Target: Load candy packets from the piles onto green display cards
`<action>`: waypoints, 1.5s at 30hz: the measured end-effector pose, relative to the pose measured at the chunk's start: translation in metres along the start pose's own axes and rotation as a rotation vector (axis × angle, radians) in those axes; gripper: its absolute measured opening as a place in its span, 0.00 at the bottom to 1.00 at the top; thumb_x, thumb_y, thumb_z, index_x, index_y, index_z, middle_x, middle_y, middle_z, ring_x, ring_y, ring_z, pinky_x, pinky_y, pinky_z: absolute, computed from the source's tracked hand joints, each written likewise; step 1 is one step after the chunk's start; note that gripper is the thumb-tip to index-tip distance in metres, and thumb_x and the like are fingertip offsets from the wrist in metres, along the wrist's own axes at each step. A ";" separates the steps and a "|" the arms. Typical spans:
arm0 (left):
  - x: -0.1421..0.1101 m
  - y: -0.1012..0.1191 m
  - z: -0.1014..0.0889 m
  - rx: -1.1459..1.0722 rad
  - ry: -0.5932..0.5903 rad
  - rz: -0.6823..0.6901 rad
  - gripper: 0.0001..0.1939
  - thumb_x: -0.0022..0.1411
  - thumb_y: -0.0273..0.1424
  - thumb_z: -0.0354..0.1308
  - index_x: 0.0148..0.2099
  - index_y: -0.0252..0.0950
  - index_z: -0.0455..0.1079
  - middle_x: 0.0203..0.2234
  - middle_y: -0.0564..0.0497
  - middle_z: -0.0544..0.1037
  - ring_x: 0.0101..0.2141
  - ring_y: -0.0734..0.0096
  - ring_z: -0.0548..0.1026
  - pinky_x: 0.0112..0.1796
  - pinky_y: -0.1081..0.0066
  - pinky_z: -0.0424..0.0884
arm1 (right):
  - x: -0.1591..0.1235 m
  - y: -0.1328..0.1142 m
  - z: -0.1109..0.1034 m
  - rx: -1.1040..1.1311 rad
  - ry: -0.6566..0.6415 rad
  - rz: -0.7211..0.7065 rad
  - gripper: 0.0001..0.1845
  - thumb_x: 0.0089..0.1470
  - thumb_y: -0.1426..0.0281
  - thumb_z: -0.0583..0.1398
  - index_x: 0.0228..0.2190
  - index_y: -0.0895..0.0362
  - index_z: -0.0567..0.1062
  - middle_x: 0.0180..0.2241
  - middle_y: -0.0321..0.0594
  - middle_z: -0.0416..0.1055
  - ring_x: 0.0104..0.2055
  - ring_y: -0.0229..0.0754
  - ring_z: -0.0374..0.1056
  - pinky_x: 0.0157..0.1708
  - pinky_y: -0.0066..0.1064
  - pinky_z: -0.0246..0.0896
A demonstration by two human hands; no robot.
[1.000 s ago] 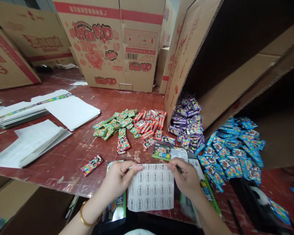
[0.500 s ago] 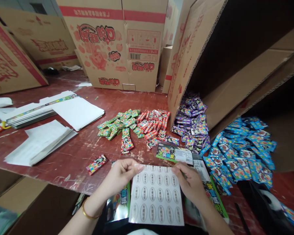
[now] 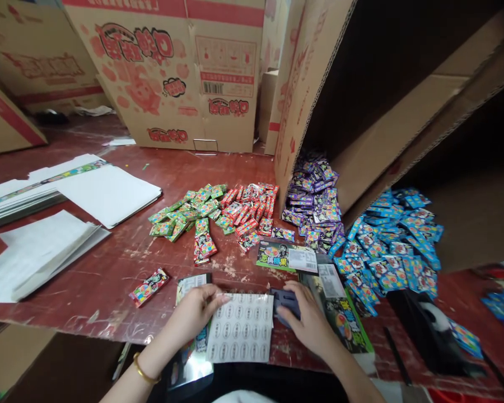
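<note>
A white sheet of oval stickers [image 3: 239, 330] lies low in front of me, printed with rows of dark lettering. My left hand [image 3: 201, 308] is closed, pinching its upper left corner between thumb and fingers. At the sheet's upper right edge, my right hand [image 3: 306, 313] grips a dark blue-grey plastic piece [image 3: 286, 302] with slots, whose kind I cannot make out. Beneath the left forearm is a glossy printed candy package [image 3: 197, 364]. Another green and black package [image 3: 346, 324] lies beside the right wrist.
Beyond my hands lie piles of green [image 3: 185, 210], red [image 3: 252, 207], purple [image 3: 315, 207] and blue candy packets [image 3: 386, 252]. White paper sheets [image 3: 50, 252] are at left. Cardboard boxes [image 3: 180, 73] stand behind. A black tape dispenser [image 3: 428, 330] sits at right.
My right hand has let go of the sheet's upper right corner and now holds the dark plastic piece. The sheet sits flatter, and the view has turned slightly right.
</note>
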State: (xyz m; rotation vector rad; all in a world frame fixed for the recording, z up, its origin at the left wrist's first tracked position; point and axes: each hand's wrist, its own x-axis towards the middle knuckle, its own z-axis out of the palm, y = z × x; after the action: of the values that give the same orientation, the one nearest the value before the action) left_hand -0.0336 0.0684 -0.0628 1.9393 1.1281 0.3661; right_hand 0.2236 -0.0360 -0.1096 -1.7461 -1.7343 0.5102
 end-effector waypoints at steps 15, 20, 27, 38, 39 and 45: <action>0.028 -0.004 0.047 0.220 0.034 0.106 0.16 0.63 0.38 0.49 0.26 0.36 0.67 0.22 0.51 0.73 0.30 0.63 0.70 0.35 0.67 0.60 | -0.023 -0.006 -0.027 0.120 0.214 -0.017 0.23 0.48 0.70 0.62 0.47 0.51 0.65 0.50 0.45 0.61 0.54 0.51 0.56 0.55 0.46 0.53; 0.035 0.000 0.063 0.276 0.043 0.133 0.14 0.64 0.37 0.47 0.32 0.38 0.71 0.32 0.48 0.75 0.39 0.59 0.70 0.42 0.61 0.58 | -0.031 -0.033 0.024 0.199 -0.070 -0.064 0.21 0.44 0.77 0.62 0.42 0.53 0.67 0.51 0.44 0.63 0.60 0.50 0.50 0.57 0.43 0.52; 0.038 -0.007 0.059 0.358 -0.016 0.168 0.13 0.64 0.37 0.49 0.32 0.37 0.70 0.34 0.47 0.72 0.40 0.57 0.67 0.41 0.60 0.59 | -0.004 0.000 -0.014 0.061 -0.014 0.011 0.08 0.53 0.74 0.55 0.35 0.54 0.72 0.46 0.44 0.67 0.50 0.49 0.62 0.50 0.42 0.58; 0.046 -0.006 0.058 0.388 -0.032 0.188 0.08 0.61 0.32 0.54 0.31 0.36 0.70 0.35 0.48 0.72 0.42 0.59 0.67 0.40 0.62 0.58 | 0.038 0.028 -0.029 0.019 -0.194 -0.024 0.10 0.51 0.81 0.54 0.23 0.57 0.69 0.29 0.37 0.66 0.35 0.41 0.65 0.36 0.31 0.60; 0.046 -0.006 0.058 0.387 -0.029 0.187 0.08 0.61 0.32 0.54 0.31 0.36 0.70 0.35 0.48 0.71 0.42 0.59 0.67 0.40 0.63 0.58 | 0.036 0.028 -0.031 0.033 -0.189 -0.030 0.10 0.52 0.80 0.53 0.24 0.57 0.69 0.30 0.37 0.66 0.34 0.41 0.65 0.36 0.30 0.60; 0.045 -0.006 0.058 0.384 -0.032 0.187 0.06 0.60 0.31 0.56 0.31 0.36 0.70 0.35 0.49 0.71 0.41 0.59 0.67 0.40 0.63 0.57 | 0.032 0.026 -0.029 -0.013 -0.168 0.017 0.08 0.53 0.77 0.55 0.34 0.55 0.71 0.36 0.41 0.66 0.38 0.44 0.64 0.39 0.35 0.59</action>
State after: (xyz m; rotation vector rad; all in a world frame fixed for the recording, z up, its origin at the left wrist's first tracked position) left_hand 0.0232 0.0765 -0.1091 2.3889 1.0560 0.2268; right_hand 0.2644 -0.0071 -0.1012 -1.7722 -1.8413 0.6713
